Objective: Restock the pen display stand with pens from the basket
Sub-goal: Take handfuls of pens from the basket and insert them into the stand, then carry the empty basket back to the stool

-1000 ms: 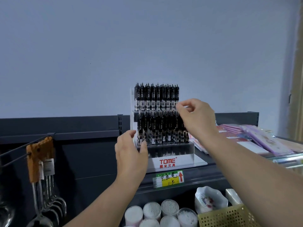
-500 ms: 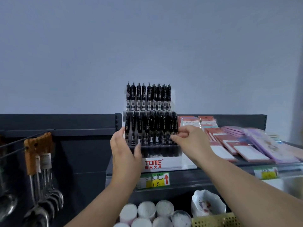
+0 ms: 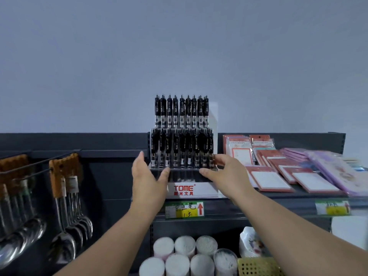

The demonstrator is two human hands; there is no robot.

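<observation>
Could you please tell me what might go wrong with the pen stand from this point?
The pen display stand sits at the front edge of the shelf; a push from the left hand or right hand could tip it. Its upright pens might then spill onto the round tubs below.

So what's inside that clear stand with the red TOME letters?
Black pens stand upright in two rows, back row higher. The left hand and right hand cover the stand's lower corners; the dark bottom tier is unclear.
</observation>
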